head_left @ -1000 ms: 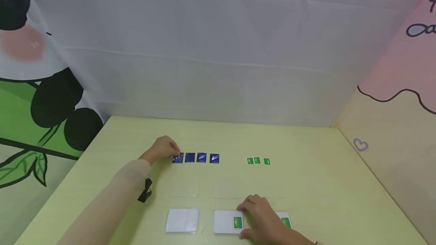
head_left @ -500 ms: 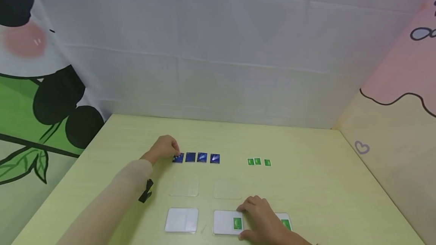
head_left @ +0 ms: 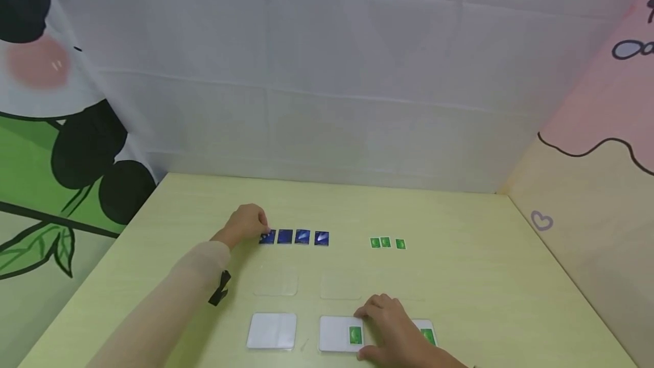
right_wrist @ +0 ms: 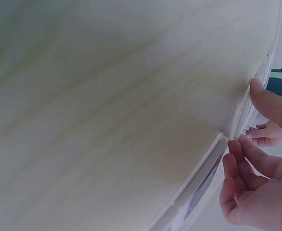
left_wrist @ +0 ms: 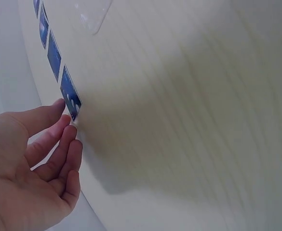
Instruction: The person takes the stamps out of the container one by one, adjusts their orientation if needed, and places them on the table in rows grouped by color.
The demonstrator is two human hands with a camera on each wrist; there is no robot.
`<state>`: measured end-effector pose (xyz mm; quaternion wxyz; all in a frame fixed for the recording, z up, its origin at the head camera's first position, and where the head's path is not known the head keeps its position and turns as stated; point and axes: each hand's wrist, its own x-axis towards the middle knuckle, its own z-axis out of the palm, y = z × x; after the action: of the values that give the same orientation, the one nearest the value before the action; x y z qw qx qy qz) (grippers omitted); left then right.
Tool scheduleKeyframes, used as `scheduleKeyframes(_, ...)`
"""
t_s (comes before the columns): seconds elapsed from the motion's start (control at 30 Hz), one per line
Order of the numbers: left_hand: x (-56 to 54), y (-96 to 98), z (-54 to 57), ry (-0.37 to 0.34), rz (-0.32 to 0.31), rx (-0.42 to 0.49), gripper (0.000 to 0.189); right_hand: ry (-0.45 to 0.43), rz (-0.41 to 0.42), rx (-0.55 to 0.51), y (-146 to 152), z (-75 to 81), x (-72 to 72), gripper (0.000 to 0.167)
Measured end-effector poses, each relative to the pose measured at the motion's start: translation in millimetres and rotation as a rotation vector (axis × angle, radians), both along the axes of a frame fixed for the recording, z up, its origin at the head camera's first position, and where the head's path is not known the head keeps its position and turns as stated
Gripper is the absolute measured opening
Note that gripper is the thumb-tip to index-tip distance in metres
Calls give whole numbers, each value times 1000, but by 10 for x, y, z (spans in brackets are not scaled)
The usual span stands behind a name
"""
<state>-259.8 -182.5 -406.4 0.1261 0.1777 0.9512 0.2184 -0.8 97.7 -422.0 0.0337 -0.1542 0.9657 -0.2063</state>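
In the head view, several small blue picture cards point(head_left: 302, 237) lie in a row. At the row's left end my left hand point(head_left: 244, 221) pinches the leftmost blue card point(left_wrist: 69, 90) by its near corner, thumb and fingertips at its edge in the left wrist view. Nearer the front lies a white rounded plate point(head_left: 334, 334) bearing a green picture card point(head_left: 355, 335). My right hand point(head_left: 395, 328) grips that plate's right edge, index finger at the far corner and thumb at the near one. Behind this hand another white plate with a green card point(head_left: 428, 336) is partly hidden.
A third white plate point(head_left: 272, 331) lies at left, without a picture card. Two clear rounded sheets point(head_left: 276, 283) lie behind the white plates. Three small green cards point(head_left: 385, 242) sit right of the blue row. A white cloth wall point(head_left: 327, 101) stands behind the table point(head_left: 460, 254).
Both hands stay in place at the blue card and the white plate. Only the head view shifts slightly.
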Motion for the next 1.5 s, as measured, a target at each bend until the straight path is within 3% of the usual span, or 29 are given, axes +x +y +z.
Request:
scheduleKeyframes(0.37, 75, -49, 53, 34, -5, -24, 18, 25, 4, -3, -19, 15, 17, 52)
scheduleKeyframes(0.7, 223, -28, 79, 49, -14, -11, 19, -11, -18, 30, -27, 36, 13, 52)
scheduleKeyframes(1.07, 409, 24, 84, 90, -76, 29, 20, 10, -10, 17, -12, 6, 20, 52)
scheduleKeyframes(1.5, 824, 253, 169, 102, -154, 73, 17, 20, -15, 8, -12, 13, 26, 52)
